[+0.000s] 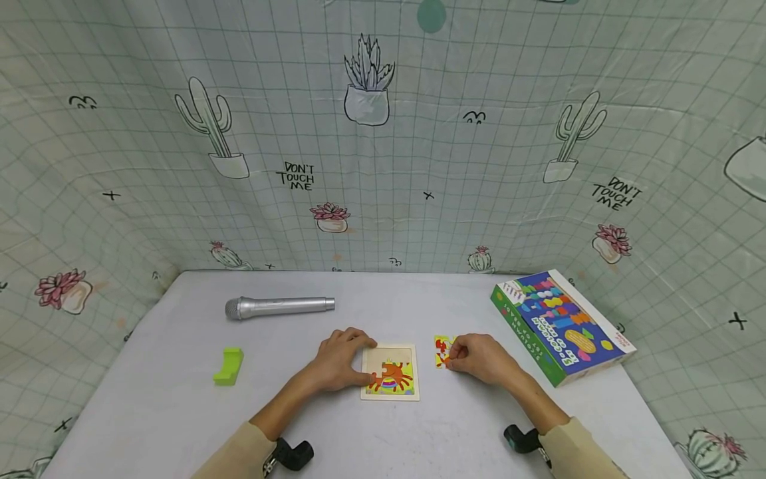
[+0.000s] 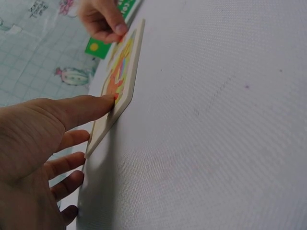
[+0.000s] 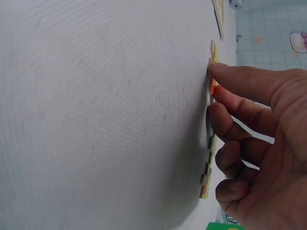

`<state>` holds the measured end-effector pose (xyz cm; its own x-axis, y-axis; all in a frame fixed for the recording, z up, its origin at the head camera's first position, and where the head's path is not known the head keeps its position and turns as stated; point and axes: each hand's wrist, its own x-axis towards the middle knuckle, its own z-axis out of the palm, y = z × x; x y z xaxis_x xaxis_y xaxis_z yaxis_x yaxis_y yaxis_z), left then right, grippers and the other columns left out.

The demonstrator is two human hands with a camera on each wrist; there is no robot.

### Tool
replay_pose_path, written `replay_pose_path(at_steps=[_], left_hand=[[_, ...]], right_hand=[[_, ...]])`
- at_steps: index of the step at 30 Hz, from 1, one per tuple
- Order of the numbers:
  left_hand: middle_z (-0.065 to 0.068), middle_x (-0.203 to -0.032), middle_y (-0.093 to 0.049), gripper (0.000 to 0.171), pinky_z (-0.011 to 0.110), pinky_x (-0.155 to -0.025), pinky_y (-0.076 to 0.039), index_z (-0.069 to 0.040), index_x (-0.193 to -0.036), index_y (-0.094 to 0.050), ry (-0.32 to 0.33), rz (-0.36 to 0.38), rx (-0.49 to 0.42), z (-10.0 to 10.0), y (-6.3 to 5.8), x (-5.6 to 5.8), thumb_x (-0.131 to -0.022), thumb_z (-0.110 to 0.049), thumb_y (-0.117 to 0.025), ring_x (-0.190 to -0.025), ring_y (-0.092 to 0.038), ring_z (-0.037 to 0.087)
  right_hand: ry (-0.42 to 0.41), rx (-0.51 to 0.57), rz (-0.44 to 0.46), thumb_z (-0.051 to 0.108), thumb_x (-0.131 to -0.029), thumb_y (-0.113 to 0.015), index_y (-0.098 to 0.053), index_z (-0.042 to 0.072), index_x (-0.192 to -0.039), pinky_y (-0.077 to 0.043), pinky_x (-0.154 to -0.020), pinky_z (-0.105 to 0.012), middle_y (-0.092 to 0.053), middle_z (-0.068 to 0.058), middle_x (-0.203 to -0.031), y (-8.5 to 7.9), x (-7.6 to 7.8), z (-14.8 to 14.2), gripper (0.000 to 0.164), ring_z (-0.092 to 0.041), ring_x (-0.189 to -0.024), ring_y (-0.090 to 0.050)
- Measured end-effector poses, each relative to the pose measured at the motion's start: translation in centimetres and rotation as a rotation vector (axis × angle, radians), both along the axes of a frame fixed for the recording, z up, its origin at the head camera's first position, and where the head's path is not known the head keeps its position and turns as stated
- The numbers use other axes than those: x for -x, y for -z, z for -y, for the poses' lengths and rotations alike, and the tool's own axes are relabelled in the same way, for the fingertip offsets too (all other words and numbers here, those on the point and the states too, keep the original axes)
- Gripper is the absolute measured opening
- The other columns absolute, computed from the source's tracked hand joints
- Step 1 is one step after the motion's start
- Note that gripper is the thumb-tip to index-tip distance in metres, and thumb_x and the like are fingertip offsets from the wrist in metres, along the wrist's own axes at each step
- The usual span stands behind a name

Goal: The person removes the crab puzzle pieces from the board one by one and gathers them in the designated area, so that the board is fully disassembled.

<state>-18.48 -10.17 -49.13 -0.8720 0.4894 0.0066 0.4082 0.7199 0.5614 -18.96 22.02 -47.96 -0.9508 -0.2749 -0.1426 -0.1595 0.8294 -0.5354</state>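
A square wooden puzzle board (image 1: 413, 352) lies on the table, partly filled with pieces showing a red-orange crab; its upper part is bare wood. My left hand (image 1: 342, 359) holds the board at its left side. In the left wrist view the thumb (image 2: 91, 110) rests over the pieces while the fingertips lie at the edge. To the right of the board, my right hand (image 1: 483, 358) pinches a puzzle piece (image 3: 212, 85) between thumb and index finger. Other yellow and red pieces (image 1: 439, 342) lie beside and under those fingers, partly hidden.
A silver microphone (image 1: 281, 307) lies at the back left, and a light green curved block (image 1: 229, 367) is nearer on the left. At the right stands a blue and green box (image 1: 559, 326). A patterned cloth (image 1: 395, 159) hangs behind the white table (image 1: 383, 439).
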Motion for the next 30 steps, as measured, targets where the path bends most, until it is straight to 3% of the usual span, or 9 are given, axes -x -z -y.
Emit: replay_pose_path(at_steps=[14, 21, 30], left_hand=[[0.010, -0.135, -0.054, 0.056, 0.066, -0.102, -0.033, -0.015, -0.128, -0.065, -0.005, 0.013, -0.004, 0.0, -0.1, 0.0, -0.078, -0.028, -0.085, -0.122, -0.045, 0.037], [0.010, -0.134, -0.054, 0.056, 0.066, -0.102, -0.033, -0.015, -0.129, -0.065, -0.005, 0.016, -0.014, 0.1, 0.0, 0.0, -0.078, -0.028, -0.085, -0.121, -0.046, 0.038], [0.008, -0.132, -0.054, 0.055, 0.066, -0.100, -0.034, -0.014, -0.128, -0.064, 0.011, 0.008, -0.016, 0.0, 0.1, 0.1, -0.079, -0.030, -0.085, -0.118, -0.046, 0.035]], right_hand=[[0.003, 0.043, -0.034, 0.023, -0.088, -0.078, -0.067, 0.018, -0.083, -0.041, -0.059, -0.027, -0.058, 0.006, -0.071, 0.1, 0.1, 1.6, 0.013, -0.011, -0.065, -0.051], [-0.132, 0.097, -0.053, 0.021, -0.088, -0.077, -0.070, 0.018, -0.092, -0.042, -0.061, -0.024, -0.057, 0.009, -0.074, 0.6, 0.1, 5.1, 0.009, -0.008, -0.067, -0.051], [-0.257, 0.092, -0.031, 0.027, -0.086, -0.080, -0.073, 0.009, -0.113, -0.040, -0.059, -0.024, -0.057, 0.009, -0.072, 0.4, 0.0, 8.4, 0.033, -0.006, -0.062, -0.050]])
